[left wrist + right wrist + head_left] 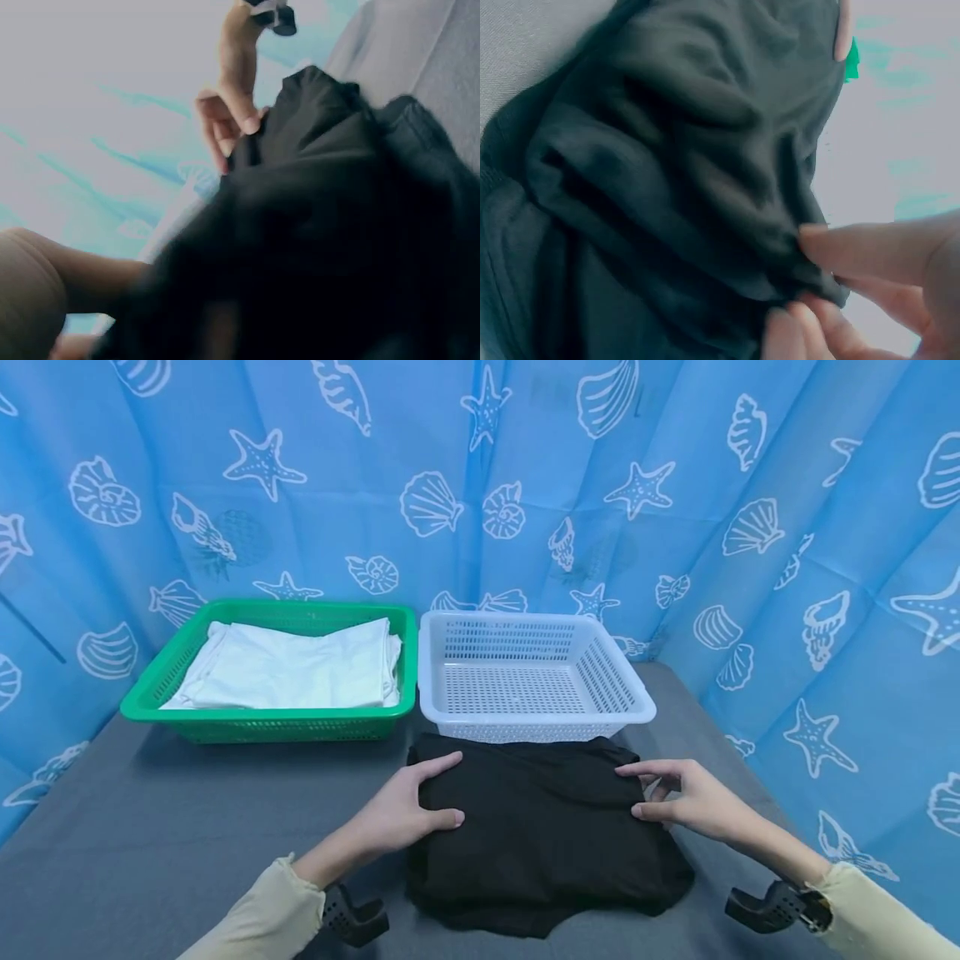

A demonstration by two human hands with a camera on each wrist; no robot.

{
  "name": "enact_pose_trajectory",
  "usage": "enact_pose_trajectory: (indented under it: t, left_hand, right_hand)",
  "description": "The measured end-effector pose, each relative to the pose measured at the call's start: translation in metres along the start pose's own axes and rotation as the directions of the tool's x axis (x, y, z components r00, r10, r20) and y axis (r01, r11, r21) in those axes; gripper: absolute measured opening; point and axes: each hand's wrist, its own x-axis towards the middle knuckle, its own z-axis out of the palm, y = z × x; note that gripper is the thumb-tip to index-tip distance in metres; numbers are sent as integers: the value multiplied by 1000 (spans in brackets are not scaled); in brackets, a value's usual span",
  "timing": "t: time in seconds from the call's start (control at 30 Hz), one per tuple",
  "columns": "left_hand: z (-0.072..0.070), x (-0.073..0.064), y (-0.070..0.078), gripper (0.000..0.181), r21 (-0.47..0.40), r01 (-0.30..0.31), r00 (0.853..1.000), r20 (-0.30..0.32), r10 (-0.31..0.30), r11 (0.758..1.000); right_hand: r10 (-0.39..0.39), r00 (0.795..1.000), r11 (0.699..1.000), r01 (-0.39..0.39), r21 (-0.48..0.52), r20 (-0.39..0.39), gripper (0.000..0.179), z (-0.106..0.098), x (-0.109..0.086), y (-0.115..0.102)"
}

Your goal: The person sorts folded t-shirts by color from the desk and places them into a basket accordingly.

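Note:
A folded black garment (540,827) spreads across the near part of the table in the head view, with a curved notch along its near edge. At its left side my left hand (408,806) holds on, thumb and index finger on top and the other fingers hidden by the cloth. My right hand (686,797) pinches the right side near the far corner. Up close in the right wrist view, the thumb and fingers of that right hand (877,285) grip the edge of the loosely creased black cloth (697,165). The left wrist view is mostly filled by the garment (315,217).
Behind the garment stands a white perforated basket (536,718), nothing inside it. To its left, a green basket (300,714) holds folded white cloth (300,664). A blue curtain (480,485) with shell prints hangs behind the grey-covered table (247,810).

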Motion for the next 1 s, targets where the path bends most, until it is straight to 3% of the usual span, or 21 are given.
enact_pose_trajectory:
  t: [0.2, 0.37, 0.53, 0.6, 0.73, 0.87, 0.93, 1.0]
  left_hand:
    - [-10, -3, 2, 73, 103, 85, 996, -37, -82, 991]
    - [-26, -6, 6, 73, 169, 146, 989, -49, -140, 975]
    - [-33, -7, 7, 74, 209, 175, 984, -12, -176, 962]
    - [-33, -7, 6, 74, 214, 184, 982, 2, -189, 959]
    - [-32, -5, 3, 75, 204, 196, 980, 6, -201, 959]
    - [-32, -2, 1, 74, 194, 181, 982, 10, -186, 964]
    - [-30, -1, -1, 74, 185, 170, 985, 12, -175, 968]
    - [-29, 1, -4, 74, 172, 159, 986, 14, -164, 972]
  right_hand:
    - [-31, 999, 999, 31, 9, 23, 53, 12, 4, 9]
    - [-60, 992, 992, 47, 114, 112, 53, 15, 6, 10]
    - [-102, 969, 959, 36, 283, 224, 53, 15, 5, 8]
    - [-73, 959, 953, -14, 304, 273, 56, 15, 4, 5]
    - [41, 945, 967, -120, 227, 326, 62, 14, 3, -6]
    - [62, 934, 967, -143, 209, 351, 64, 16, 2, -11]
    - [54, 929, 942, -169, 289, 366, 64, 20, 3, -9]
    - [55, 927, 877, -223, 425, 371, 63, 27, 5, -4]
